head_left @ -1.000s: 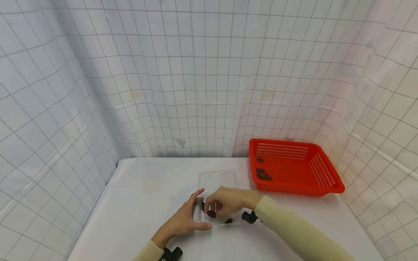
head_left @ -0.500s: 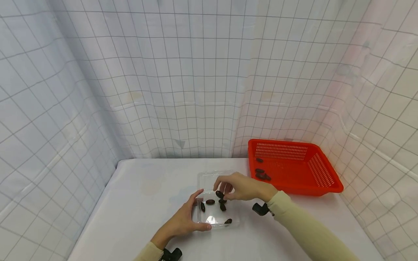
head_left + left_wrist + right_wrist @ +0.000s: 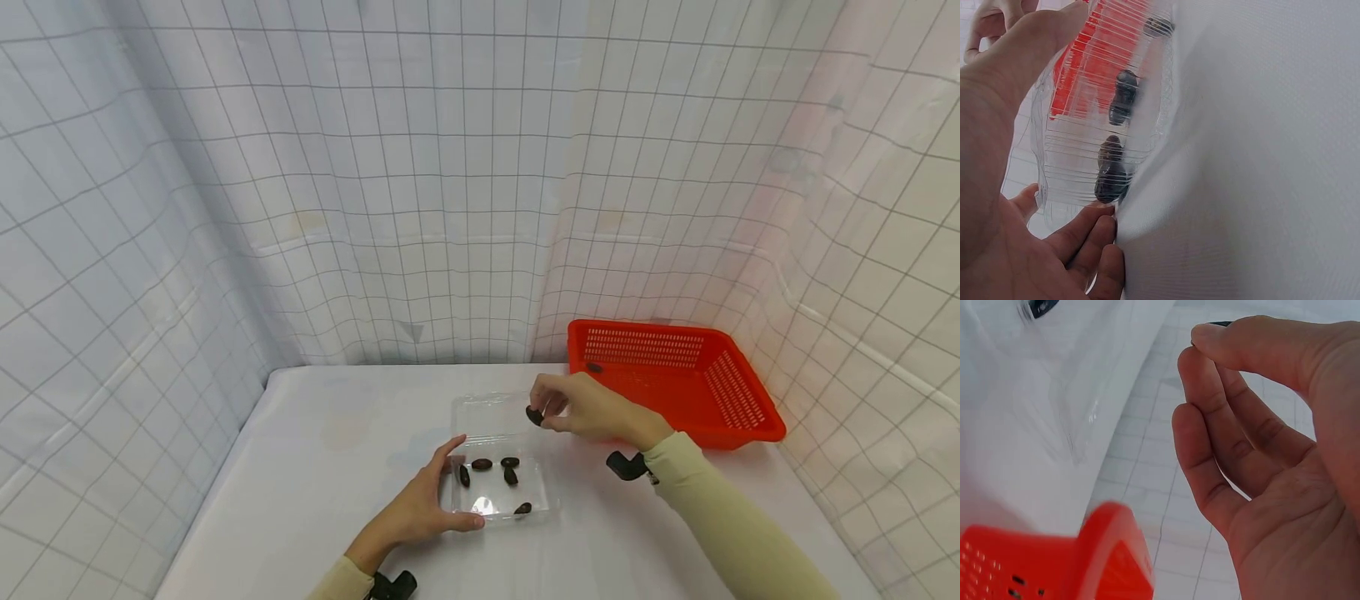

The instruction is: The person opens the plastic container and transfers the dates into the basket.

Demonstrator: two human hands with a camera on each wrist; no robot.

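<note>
My right hand (image 3: pixel 581 408) pinches a dark, shiny, olive-like oval piece (image 3: pixel 534 415) between thumb and fingertips, raised over the right side of the box's lid. A clear plastic box (image 3: pixel 493 493) lies with its lid (image 3: pixel 487 412) folded back, away from me. Several like dark pieces (image 3: pixel 482 464) are spread inside it. My left hand (image 3: pixel 426 504) holds the box by its left side, thumb at the front edge and fingers toward the back. Through the ribbed box wall, dark pieces (image 3: pixel 1124 97) show in the left wrist view.
A red perforated basket (image 3: pixel 645 346) stands at the back right, just beyond my right hand. One dark piece (image 3: pixel 594 367) shows in it; the hand covers its near left part. A white cloth covers the table (image 3: pixel 330 450). White gridded curtains (image 3: pixel 420 208) enclose it.
My right hand has lifted a dark piece out of the box and carried it back and to the right, toward the basket. The left hand stays on the box.
</note>
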